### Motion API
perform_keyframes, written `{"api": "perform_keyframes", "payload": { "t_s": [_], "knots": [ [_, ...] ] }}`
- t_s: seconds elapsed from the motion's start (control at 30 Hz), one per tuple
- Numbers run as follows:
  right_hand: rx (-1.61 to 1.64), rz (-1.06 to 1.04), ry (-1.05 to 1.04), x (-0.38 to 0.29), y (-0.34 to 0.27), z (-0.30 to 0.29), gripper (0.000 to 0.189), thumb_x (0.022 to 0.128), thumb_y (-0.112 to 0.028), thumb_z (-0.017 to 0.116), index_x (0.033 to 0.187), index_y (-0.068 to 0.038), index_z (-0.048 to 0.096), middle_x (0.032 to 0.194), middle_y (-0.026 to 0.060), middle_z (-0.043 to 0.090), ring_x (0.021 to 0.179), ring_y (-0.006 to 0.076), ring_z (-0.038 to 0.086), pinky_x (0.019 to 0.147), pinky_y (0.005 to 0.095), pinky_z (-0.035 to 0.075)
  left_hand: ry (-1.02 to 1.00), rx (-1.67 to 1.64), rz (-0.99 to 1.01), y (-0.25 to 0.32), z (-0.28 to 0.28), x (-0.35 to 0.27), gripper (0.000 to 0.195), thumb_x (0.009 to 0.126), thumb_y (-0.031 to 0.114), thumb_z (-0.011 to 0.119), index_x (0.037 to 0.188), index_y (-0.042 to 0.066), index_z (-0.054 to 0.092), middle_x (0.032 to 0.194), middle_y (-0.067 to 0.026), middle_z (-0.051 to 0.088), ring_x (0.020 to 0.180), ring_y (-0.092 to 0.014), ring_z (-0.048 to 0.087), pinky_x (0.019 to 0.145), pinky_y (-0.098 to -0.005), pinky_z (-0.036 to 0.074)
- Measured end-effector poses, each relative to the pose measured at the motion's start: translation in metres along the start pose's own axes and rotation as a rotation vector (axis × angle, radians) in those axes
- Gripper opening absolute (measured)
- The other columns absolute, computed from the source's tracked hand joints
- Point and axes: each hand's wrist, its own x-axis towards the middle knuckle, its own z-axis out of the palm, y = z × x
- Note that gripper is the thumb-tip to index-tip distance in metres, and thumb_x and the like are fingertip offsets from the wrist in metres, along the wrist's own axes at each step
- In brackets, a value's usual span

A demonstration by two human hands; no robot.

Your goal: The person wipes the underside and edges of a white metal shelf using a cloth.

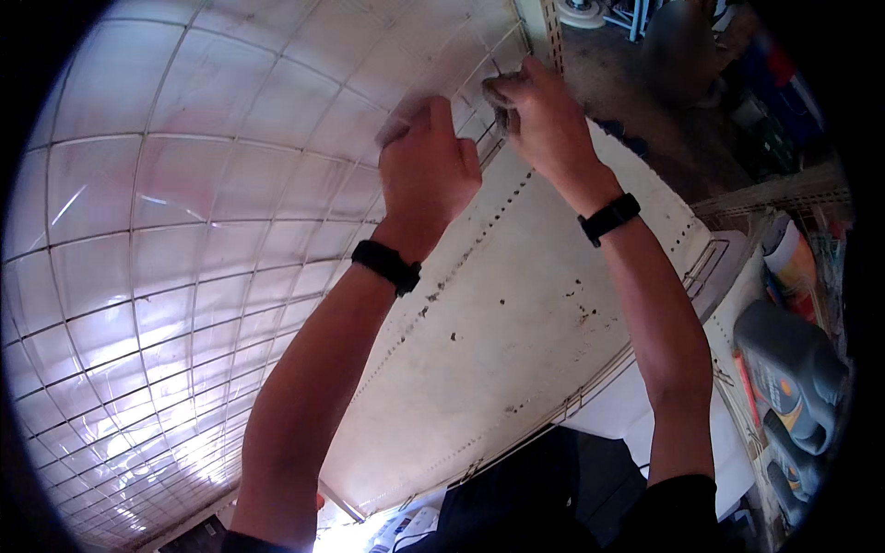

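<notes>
A wire grid panel backed with clear plastic sheeting covers the left side of the view. My left hand is at the grid's right part, its fingers curled against a blurred bit of the sheeting; whether they pinch it I cannot tell. To its right, my right hand is closed on a dark, crumpled cloth-like thing, close to the corner where the grid meets a perforated metal upright. Both wrists bear black bands. Below the hands lies a pale, stained shelf board with rows of small holes.
Dark grey plastic jugs stand on a shelf at the right. A wire rim runs along the shelf board's near edge. At the upper right are the floor, a white round base and a blurred dark shape.
</notes>
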Motion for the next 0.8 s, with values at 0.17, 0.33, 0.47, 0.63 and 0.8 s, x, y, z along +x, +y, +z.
{"api": "perform_keyframes", "payload": {
  "t_s": [0.17,0.33,0.47,0.63,0.8],
  "knots": [
    [0.089,-0.036,-0.122,-0.001,-0.011,-0.002,0.036,0.082,0.000,0.077,0.116,-0.013,0.080,0.111,0.0140,0.066,0.099,0.0351,0.068,0.090,0.0450,0.059,-0.004,-0.031,0.017,-0.006,-0.003,-0.001,0.021,0.088,0.014,0.058,0.106,0.004,0.054,0.086,-0.0183,0.067,0.080,-0.043,0.069,0.068,-0.0559,0.054],
    [0.136,0.006,0.002,-0.005,0.007,-0.001,0.034,0.084,0.000,0.076,0.116,-0.013,0.080,0.106,0.0155,0.068,0.097,0.0340,0.069,0.087,0.0437,0.059,0.029,-0.038,0.040,-0.004,0.000,-0.002,0.023,0.087,0.014,0.058,0.107,0.003,0.052,0.089,-0.0187,0.068,0.077,-0.043,0.069,0.066,-0.0562,0.054],
    [0.208,0.110,0.006,-0.008,-0.008,0.000,0.033,0.086,0.000,0.073,0.116,-0.012,0.080,0.104,0.0155,0.066,0.095,0.0316,0.069,0.084,0.0404,0.059,-0.046,0.007,-0.016,0.000,-0.003,0.001,0.023,0.087,0.014,0.059,0.106,0.004,0.052,0.090,-0.0191,0.068,0.076,-0.044,0.069,0.068,-0.0564,0.055],
    [0.387,0.091,-0.060,-0.019,-0.003,-0.001,0.042,0.084,0.006,0.071,0.121,-0.014,0.078,0.102,0.0129,0.064,0.094,0.0314,0.069,0.084,0.0417,0.059,-0.046,0.033,0.012,-0.002,-0.001,0.001,0.029,0.086,0.017,0.062,0.110,0.002,0.054,0.095,-0.0193,0.068,0.078,-0.041,0.071,0.067,-0.0518,0.057],
    [0.364,0.059,-0.084,-0.044,0.002,-0.013,0.050,0.084,0.010,0.069,0.127,-0.015,0.075,0.110,0.0116,0.064,0.103,0.0296,0.069,0.089,0.0412,0.059,-0.064,0.055,0.001,-0.005,-0.003,-0.001,0.032,0.085,0.017,0.063,0.111,0.001,0.055,0.097,-0.0182,0.068,0.077,-0.038,0.071,0.066,-0.0493,0.058]
  ]
}}
